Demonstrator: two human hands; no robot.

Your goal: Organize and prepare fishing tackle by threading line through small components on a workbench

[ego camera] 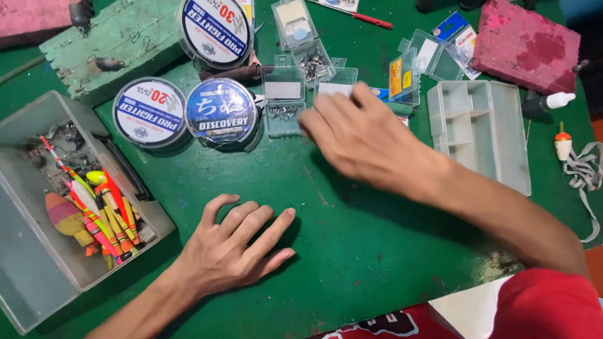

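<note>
My left hand (235, 245) lies flat on the green table (352, 238), palm down, fingers spread, holding nothing. My right hand (361, 135) reaches across the middle of the table, fingers apart and slightly blurred, above a small clear box of hooks (282, 103); nothing shows in its grip. Three round spools of fishing line lie nearby: two side by side (149, 113) (221, 113) and one behind them (215, 30).
An open clear tackle box (38, 270) with colourful floats (94, 213) sits at the left. A grey compartment tray (480, 129), several small clear boxes, a green foam block (116, 47), a pink foam block (524, 47) and a float (562, 144) lie around.
</note>
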